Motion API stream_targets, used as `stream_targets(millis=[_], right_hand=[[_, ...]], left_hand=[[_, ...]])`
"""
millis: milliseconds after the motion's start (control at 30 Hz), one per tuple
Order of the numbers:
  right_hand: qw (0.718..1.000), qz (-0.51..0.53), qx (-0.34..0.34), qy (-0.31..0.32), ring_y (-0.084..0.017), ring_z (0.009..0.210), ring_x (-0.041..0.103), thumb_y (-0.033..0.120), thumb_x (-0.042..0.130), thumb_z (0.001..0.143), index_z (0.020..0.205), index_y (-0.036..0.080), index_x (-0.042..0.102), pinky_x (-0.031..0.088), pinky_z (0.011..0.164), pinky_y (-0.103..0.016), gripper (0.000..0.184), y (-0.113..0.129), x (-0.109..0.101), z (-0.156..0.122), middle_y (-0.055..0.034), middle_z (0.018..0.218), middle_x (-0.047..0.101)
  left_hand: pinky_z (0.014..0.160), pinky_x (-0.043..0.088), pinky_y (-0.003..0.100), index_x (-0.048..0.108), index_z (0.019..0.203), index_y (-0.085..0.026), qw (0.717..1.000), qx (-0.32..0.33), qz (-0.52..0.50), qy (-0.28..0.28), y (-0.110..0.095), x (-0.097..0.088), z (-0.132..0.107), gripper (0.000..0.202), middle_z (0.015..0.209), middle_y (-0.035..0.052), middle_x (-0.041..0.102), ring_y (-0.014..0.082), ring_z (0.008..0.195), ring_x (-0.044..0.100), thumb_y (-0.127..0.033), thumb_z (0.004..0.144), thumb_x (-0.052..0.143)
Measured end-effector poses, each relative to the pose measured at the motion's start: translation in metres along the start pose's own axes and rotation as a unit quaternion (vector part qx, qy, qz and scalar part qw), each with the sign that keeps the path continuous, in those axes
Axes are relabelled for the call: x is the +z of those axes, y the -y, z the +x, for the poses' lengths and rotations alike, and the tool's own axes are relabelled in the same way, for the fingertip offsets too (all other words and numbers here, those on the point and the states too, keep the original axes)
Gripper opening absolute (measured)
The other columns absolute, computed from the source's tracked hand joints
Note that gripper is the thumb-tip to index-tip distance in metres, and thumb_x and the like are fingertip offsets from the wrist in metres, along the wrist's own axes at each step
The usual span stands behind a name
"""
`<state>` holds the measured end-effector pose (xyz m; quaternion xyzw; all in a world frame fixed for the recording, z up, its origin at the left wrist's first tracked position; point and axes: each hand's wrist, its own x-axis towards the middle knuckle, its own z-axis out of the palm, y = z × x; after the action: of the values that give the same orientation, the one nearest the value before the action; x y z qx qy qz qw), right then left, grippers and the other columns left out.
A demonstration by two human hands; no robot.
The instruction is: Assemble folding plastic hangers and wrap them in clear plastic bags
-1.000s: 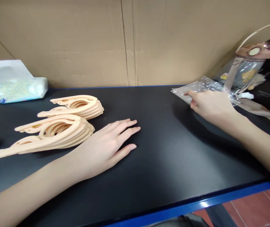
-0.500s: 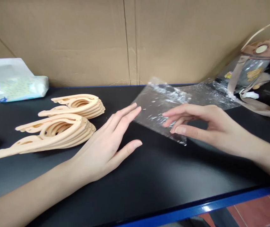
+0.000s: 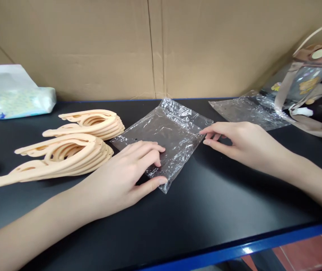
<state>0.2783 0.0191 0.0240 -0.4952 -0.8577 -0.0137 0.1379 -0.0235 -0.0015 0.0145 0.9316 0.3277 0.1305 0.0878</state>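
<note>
A clear plastic bag lies flat on the black table in front of me. My left hand rests over its lower left part, fingers loosely bent and thumb apart near the bottom corner. At the bag's right edge is my right hand, its index fingertip touching or almost touching the film. A gap shows between that finger and the thumb; the other fingers curl underneath. Left of my left hand sit two stacks of beige folding hangers, the nearer stack close to my wrist and the farther stack behind it.
Another clear bag lies at the back right, beside a strapped clear bottle. A pack of tissues stands at the back left. Cardboard walls off the rear; a blue edge runs along the front.
The clear bag has come left and down and now lies flat, apart from the other bag. My left hand has settled onto it, and my right hand has drawn slightly back to its edge.
</note>
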Motion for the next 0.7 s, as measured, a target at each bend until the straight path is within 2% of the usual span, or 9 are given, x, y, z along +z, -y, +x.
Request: stream_targets(millis=[67, 167, 300, 400, 567, 700], right_hand=[[0.999, -0.015, -0.039, 0.004, -0.026, 0.095, 0.071, 0.034, 0.054, 0.097, 0.117, 0.020, 0.069, 0.056, 0.078, -0.041, 0.029, 0.000, 0.002, -0.002, -0.0058, 0.108, 0.073], [0.994, -0.013, -0.111, 0.013, -0.025, 0.105, 0.067, 0.033, 0.052, 0.099, 0.117, 0.018, 0.069, 0.055, 0.089, -0.041, 0.029, -0.001, 0.004, -0.003, -0.0092, 0.118, 0.068], [0.990, 0.007, -0.141, 0.002, -0.026, 0.113, 0.064, 0.034, 0.049, 0.100, 0.098, 0.018, 0.072, 0.052, 0.097, -0.040, 0.028, 0.002, 0.002, -0.002, -0.0118, 0.123, 0.065], [0.992, -0.008, -0.123, -0.009, -0.027, 0.110, 0.065, 0.033, 0.045, 0.101, 0.095, 0.020, 0.068, 0.053, 0.094, -0.042, 0.027, 0.005, -0.001, -0.001, -0.0115, 0.120, 0.067], [0.997, -0.039, -0.047, -0.040, -0.028, 0.103, 0.069, 0.031, 0.042, 0.101, 0.112, 0.017, 0.064, 0.055, 0.086, -0.044, 0.029, 0.000, -0.001, 0.001, -0.0110, 0.114, 0.071], [0.998, -0.059, -0.013, -0.015, -0.029, 0.096, 0.072, 0.032, 0.042, 0.100, 0.111, 0.019, 0.070, 0.054, 0.080, -0.043, 0.033, -0.004, -0.002, 0.003, -0.0083, 0.109, 0.075]], left_hand=[[0.107, 0.045, 0.047, 0.057, 0.114, -0.020, 1.000, -0.003, 0.011, 0.005, 0.001, 0.002, 0.000, 0.027, 0.138, 0.0108, 0.058, 0.0281, 0.130, 0.052, -0.043, 0.102, 0.049], [0.114, 0.039, 0.050, 0.049, 0.137, -0.022, 1.000, 0.000, 0.025, 0.015, 0.001, 0.005, 0.000, 0.039, 0.144, 0.0100, 0.055, 0.0279, 0.135, 0.049, -0.041, 0.103, 0.045], [0.119, 0.033, 0.053, 0.043, 0.145, -0.025, 0.999, -0.011, 0.017, 0.040, -0.001, 0.004, -0.002, 0.042, 0.153, 0.0082, 0.047, 0.0284, 0.142, 0.042, -0.033, 0.104, 0.040], [0.119, 0.033, 0.053, 0.041, 0.147, -0.028, 0.999, -0.013, -0.004, 0.049, -0.001, 0.002, -0.003, 0.045, 0.154, 0.0062, 0.045, 0.0282, 0.143, 0.041, -0.028, 0.102, 0.038], [0.119, 0.034, 0.046, 0.042, 0.144, -0.027, 0.999, 0.004, -0.034, 0.028, 0.000, 0.000, -0.001, 0.049, 0.149, 0.0048, 0.049, 0.0251, 0.139, 0.044, -0.017, 0.096, 0.040], [0.110, 0.044, 0.042, 0.048, 0.137, -0.024, 0.998, -0.030, -0.045, 0.037, -0.001, -0.005, 0.000, 0.039, 0.137, 0.0064, 0.056, 0.0259, 0.128, 0.052, -0.027, 0.099, 0.043]])
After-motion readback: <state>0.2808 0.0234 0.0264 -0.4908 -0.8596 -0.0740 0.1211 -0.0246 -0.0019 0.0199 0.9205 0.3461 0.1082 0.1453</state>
